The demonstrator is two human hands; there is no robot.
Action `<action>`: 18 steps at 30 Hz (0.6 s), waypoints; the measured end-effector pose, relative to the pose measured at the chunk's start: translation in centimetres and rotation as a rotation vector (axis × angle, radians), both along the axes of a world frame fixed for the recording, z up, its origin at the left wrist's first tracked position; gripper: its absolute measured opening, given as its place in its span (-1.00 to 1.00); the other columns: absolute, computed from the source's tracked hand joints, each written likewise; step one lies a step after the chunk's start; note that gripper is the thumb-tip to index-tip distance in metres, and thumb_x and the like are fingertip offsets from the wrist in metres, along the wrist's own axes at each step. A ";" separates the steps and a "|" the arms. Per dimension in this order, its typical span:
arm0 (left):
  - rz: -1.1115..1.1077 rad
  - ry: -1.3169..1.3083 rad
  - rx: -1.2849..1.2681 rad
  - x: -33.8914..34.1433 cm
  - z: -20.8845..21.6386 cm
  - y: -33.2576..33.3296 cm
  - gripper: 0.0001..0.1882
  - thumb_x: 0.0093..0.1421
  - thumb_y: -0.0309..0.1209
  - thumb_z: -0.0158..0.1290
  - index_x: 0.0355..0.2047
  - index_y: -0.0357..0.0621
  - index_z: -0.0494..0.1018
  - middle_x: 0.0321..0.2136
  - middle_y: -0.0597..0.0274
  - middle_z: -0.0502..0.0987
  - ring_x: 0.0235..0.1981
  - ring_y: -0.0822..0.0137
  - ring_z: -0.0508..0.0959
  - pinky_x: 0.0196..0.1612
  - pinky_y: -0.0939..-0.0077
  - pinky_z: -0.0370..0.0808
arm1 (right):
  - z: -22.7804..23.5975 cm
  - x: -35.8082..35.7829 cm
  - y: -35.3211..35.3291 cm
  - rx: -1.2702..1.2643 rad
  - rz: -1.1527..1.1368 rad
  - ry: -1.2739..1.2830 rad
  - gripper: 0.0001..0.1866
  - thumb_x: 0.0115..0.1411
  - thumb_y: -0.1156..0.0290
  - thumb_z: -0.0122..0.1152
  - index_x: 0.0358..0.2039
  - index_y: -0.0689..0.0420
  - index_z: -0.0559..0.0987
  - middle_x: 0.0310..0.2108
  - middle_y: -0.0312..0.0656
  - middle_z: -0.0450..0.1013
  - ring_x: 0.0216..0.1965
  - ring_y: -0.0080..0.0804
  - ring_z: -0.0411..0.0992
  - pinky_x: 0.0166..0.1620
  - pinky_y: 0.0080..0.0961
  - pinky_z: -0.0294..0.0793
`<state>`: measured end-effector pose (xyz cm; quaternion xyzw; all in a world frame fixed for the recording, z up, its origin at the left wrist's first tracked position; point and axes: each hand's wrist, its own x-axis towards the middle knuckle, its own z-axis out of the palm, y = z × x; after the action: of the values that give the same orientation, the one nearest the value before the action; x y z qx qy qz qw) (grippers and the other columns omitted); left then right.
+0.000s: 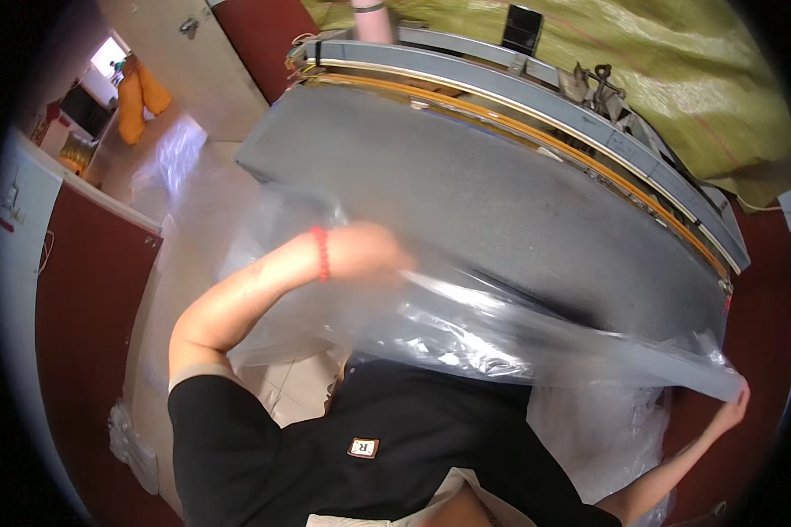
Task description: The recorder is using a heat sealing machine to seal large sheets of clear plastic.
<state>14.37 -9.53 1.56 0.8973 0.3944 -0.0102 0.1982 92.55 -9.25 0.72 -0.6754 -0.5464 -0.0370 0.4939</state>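
A clear plastic sheet (466, 338) stretches across the near side of a long dark grey work surface (492, 198), and part of it hangs down in front of me. My right hand (736, 409), out at the far right, pinches a corner of that sheet. Smeared by motion, my left hand (369, 252) is over the sheet near the middle of the surface, a red bead bracelet (322, 253) on its wrist. Its fingers cannot be made out, nor whether they grip the plastic. More clear film spreads left of the surface toward the floor.
Along the far edge run a blue-grey metal rail (466, 72) and an orange strip (501, 121). Behind stand a pink bottle (373, 22), a black flat device (522, 28) and a metal clamp (603, 86). Yellow-green woven sheeting (677, 79) covers the back. Crumpled plastic (134, 448) lies at lower left.
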 end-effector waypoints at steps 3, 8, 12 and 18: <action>0.166 0.024 -0.050 -8.5 -2.5 0.2 -0.83 -0.04 -0.42 0.05 -0.36 -0.03 0.43 -0.53 0.09 0.48 -0.57 0.11 0.47 -0.51 0.29 0.39 | 1.4 0.9 -0.3 0.107 -0.252 0.072 -0.72 0.11 0.39 -0.02 -0.19 0.23 0.46 -0.22 -0.21 0.42 -0.21 -0.49 0.34 -0.09 -0.59 0.28; 1.133 0.187 -0.287 -29.4 6.0 1.4 -0.74 -0.15 -0.65 0.04 -0.35 -0.37 0.41 -0.53 0.06 0.48 -0.49 0.31 0.53 -0.58 0.43 0.52 | 0.0 -3.0 3.7 -0.241 0.083 -0.090 -0.76 0.08 0.50 -0.09 -0.22 0.26 0.44 -0.29 -0.22 0.41 -0.25 -0.52 0.33 -0.12 -0.60 0.27; 1.195 0.144 1.160 -35.6 17.6 0.9 -0.73 -0.15 -0.52 0.11 -0.35 -0.18 0.45 -0.46 0.18 0.52 -0.41 0.32 0.51 -0.32 0.51 0.42 | -4.5 -8.9 9.0 -0.412 0.284 -0.201 -0.85 -0.01 0.64 -0.16 -0.46 0.29 0.44 -0.59 -0.28 0.34 -0.44 -0.58 0.28 -0.31 -0.65 0.27; 0.820 -0.232 0.903 -21.4 2.2 9.4 -0.69 0.05 -0.29 0.02 -0.23 -0.19 0.41 -0.27 0.12 0.46 -0.17 0.15 0.42 -0.08 0.32 0.31 | -5.7 -12.1 8.5 -0.569 0.226 -0.187 -0.92 -0.06 0.65 -0.11 -0.56 0.30 0.40 -0.67 -0.30 0.26 -0.55 -0.57 0.20 -0.42 -0.60 0.23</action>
<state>-7.01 -0.13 3.80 0.6635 0.6482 0.3322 -0.1713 80.40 -0.76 -4.94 -0.7151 -0.6494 0.1103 0.2339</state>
